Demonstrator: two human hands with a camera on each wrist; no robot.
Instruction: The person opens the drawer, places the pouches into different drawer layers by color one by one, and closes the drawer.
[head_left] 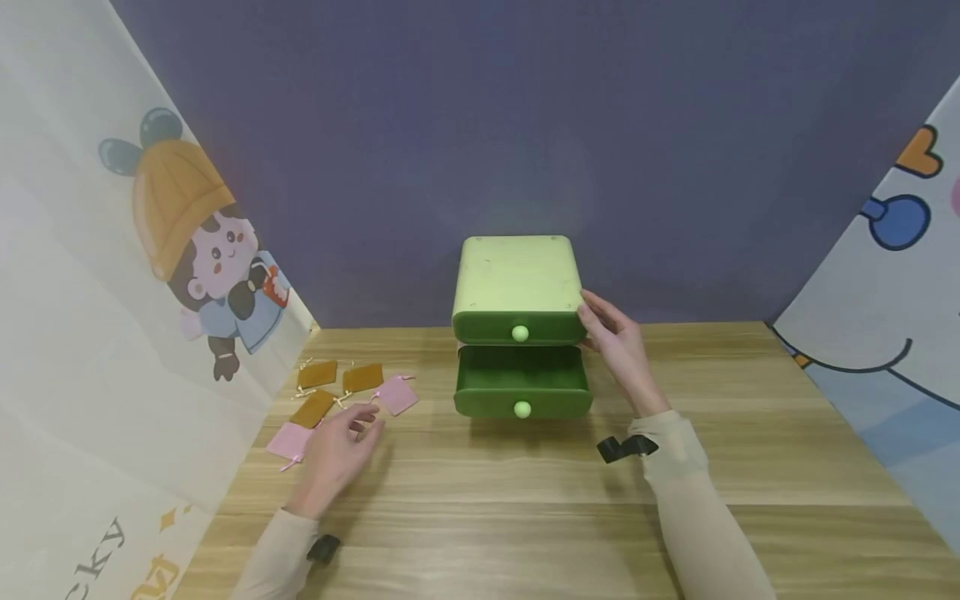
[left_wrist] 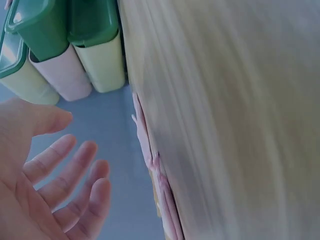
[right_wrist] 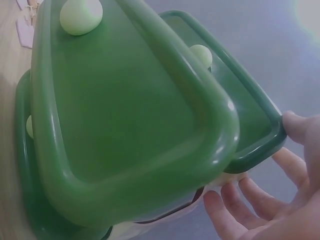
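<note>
A small drawer cabinet (head_left: 517, 275) with a pale green top and dark green drawer fronts stands near the back wall. Its middle drawer (head_left: 483, 402) is pulled out, and the inside shows bare. The top drawer (head_left: 483, 327) is closed. My right hand (head_left: 622, 354) rests against the cabinet's right side, thumb at the top drawer's front corner, fingers extended along the side. To the left, my left hand (head_left: 337, 454) hovers by small drawstring pouches with relaxed, slightly bent fingers and nothing in them. Nearest are an orange pouch (head_left: 311, 408) and a pink pouch (head_left: 287, 442).
Farther back lie two more orange pouches (head_left: 317, 373) and another pink pouch (head_left: 396, 395) on the wooden table (head_left: 487, 517). A bottom drawer (right_wrist: 26, 170) shows in the right wrist view. Cartoon-printed panels flank both sides, and a dark blue wall (head_left: 517, 125) rises behind.
</note>
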